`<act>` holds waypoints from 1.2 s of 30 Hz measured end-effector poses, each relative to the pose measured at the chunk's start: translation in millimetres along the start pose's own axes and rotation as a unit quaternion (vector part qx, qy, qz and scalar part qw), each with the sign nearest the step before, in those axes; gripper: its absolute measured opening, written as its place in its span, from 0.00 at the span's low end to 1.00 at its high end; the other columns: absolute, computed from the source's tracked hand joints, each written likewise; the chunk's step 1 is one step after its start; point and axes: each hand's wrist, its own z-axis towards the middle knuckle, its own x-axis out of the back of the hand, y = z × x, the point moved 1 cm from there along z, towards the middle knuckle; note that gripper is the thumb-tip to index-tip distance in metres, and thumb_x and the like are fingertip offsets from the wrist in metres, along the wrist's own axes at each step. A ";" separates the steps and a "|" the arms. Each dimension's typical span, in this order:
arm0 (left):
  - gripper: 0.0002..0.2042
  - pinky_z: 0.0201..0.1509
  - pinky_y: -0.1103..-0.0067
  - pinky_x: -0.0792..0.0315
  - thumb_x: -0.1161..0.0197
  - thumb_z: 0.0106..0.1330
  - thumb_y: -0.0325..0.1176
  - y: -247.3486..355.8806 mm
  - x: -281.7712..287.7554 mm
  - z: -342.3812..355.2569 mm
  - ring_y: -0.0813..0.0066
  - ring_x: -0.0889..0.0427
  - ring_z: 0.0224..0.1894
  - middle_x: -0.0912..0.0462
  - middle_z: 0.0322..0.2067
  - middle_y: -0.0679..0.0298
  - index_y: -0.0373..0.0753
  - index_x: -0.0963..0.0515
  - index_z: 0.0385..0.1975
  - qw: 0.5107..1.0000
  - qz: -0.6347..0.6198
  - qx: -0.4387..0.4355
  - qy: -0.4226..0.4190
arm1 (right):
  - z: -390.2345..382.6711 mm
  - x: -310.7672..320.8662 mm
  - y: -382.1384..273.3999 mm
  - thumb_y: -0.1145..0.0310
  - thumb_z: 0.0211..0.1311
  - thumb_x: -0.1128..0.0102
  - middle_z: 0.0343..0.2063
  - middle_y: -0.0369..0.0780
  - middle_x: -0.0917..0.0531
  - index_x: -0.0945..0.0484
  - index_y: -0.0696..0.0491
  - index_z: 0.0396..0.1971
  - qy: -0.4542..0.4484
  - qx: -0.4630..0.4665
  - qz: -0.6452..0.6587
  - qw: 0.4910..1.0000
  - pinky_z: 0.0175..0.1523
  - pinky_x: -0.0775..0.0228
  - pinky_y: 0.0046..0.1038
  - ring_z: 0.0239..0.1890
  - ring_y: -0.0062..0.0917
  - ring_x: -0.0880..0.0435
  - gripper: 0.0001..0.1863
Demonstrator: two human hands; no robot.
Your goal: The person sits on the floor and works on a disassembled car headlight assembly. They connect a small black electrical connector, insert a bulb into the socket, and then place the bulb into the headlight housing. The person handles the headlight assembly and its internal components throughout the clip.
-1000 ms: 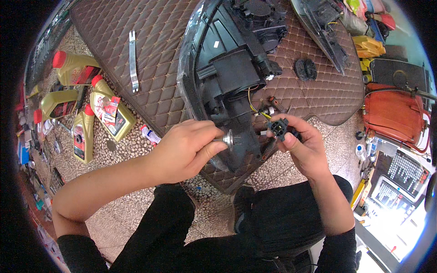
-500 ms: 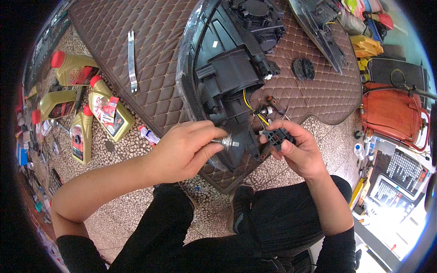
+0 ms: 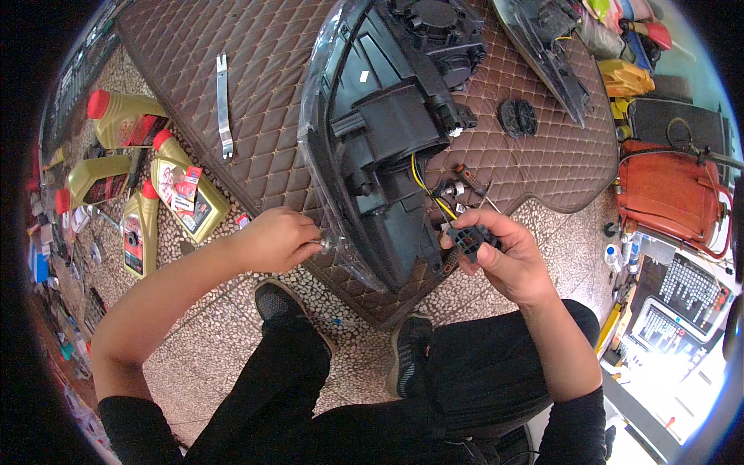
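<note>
In the head view, the black lamp housing [image 3: 394, 124] lies on the quilted brown mat [image 3: 271, 85], its long axis running roughly from twelve to six o'clock, with the narrow end toward the person and between the hands. The left hand [image 3: 280, 242] pinches a small shiny metal piece [image 3: 326, 242] at its fingertips, just beside the housing's clear edge; whether the two touch I cannot tell. The right hand [image 3: 511, 252] grips a black plastic connector [image 3: 470, 243] between thumb and fingers. Yellow and black wires [image 3: 446, 207] run to it from the housing's round opening.

That opening lies at about two o'clock from the left hand and between ten and eleven from the right, which is the nearer. The connector sits near three o'clock from the metal piece, across the narrow end. A round black cap [image 3: 517, 118] lies at twelve o'clock from the right hand.
</note>
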 end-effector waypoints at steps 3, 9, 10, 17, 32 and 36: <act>0.11 0.41 0.58 0.24 0.38 0.66 0.38 -21.0 -19.3 -1.7 0.49 0.17 0.35 0.19 0.30 0.53 0.35 0.21 0.30 0.995 0.055 0.065 -0.049 | 1.0 2.0 1.5 0.64 0.70 0.38 0.47 0.36 0.16 0.24 0.57 0.58 -0.006 -0.001 0.000 1.000 0.41 0.31 0.18 0.33 0.13 0.26 0.21; 0.12 0.40 0.56 0.23 0.38 0.66 0.39 -45.0 -42.1 3.8 0.45 0.18 0.34 0.19 0.28 0.51 0.35 0.22 0.28 0.986 0.096 0.133 -0.023 | 1.8 4.0 3.6 0.65 0.69 0.37 0.46 0.37 0.16 0.24 0.57 0.58 -0.015 -0.004 0.003 1.000 0.41 0.30 0.18 0.33 0.13 0.26 0.21; 0.13 0.40 0.56 0.23 0.38 0.66 0.40 -47.7 -43.4 4.7 0.45 0.18 0.34 0.19 0.28 0.51 0.35 0.22 0.28 0.985 0.098 0.138 -0.026 | 1.8 4.3 4.0 0.65 0.69 0.37 0.46 0.37 0.16 0.24 0.57 0.58 -0.011 -0.005 -0.004 1.000 0.41 0.30 0.18 0.33 0.13 0.26 0.21; 0.14 0.37 0.55 0.22 0.39 0.67 0.42 -57.7 -40.9 8.9 0.44 0.16 0.32 0.17 0.27 0.47 0.35 0.21 0.31 0.973 0.097 0.200 -0.065 | -0.6 9.2 5.5 0.65 0.69 0.36 0.47 0.38 0.16 0.24 0.58 0.58 0.002 -0.012 -0.004 1.000 0.40 0.30 0.18 0.33 0.13 0.25 0.22; 0.17 0.36 0.53 0.23 0.41 0.70 0.45 -49.9 -31.2 -1.9 0.42 0.15 0.33 0.16 0.28 0.46 0.35 0.26 0.41 0.954 0.092 0.282 -0.028 | -4.8 18.9 9.4 0.57 0.70 0.41 0.47 0.49 0.18 0.32 0.60 0.63 0.070 0.014 0.137 0.988 0.36 0.34 0.25 0.32 0.20 0.29 0.29; 0.17 0.37 0.53 0.22 0.41 0.70 0.44 -42.6 -30.1 -12.4 0.42 0.15 0.34 0.16 0.29 0.45 0.34 0.30 0.43 0.954 0.078 0.289 0.002 | -6.1 20.9 12.4 0.51 0.71 0.43 0.42 0.47 0.19 0.29 0.58 0.57 0.116 -0.003 0.172 0.978 0.34 0.35 0.25 0.30 0.21 0.30 0.27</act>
